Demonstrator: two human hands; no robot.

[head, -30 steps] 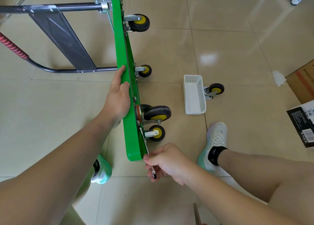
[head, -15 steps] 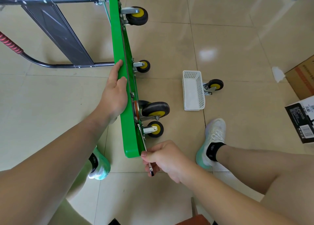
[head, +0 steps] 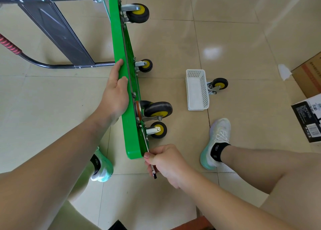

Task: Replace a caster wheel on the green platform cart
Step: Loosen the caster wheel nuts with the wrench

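The green platform cart (head: 119, 43) stands on its side edge on the tiled floor, its underside facing right. Several black-and-yellow caster wheels stick out from it; the largest (head: 157, 109) sits near the cart's close end. My left hand (head: 115, 94) grips the cart's upper edge, thumb and fingers wrapped over it. My right hand (head: 165, 162) holds a thin metal wrench (head: 152, 170) at the cart's near corner; its shaft runs up along the underside toward the nearest wheel's mount (head: 145, 134). A loose caster wheel (head: 218, 85) lies on the floor to the right.
A white plastic basket (head: 197, 89) sits beside the loose wheel. The cart's folded black handle (head: 52, 28) with a red grip (head: 9, 44) lies at left. Cardboard boxes (head: 309, 76) stand at the right edge. My two feet in white shoes (head: 218, 141) flank the cart's near end.
The view has drifted slightly, so the cart sits a little higher in frame. Both hands keep their holds; the wrench hand has barely moved.
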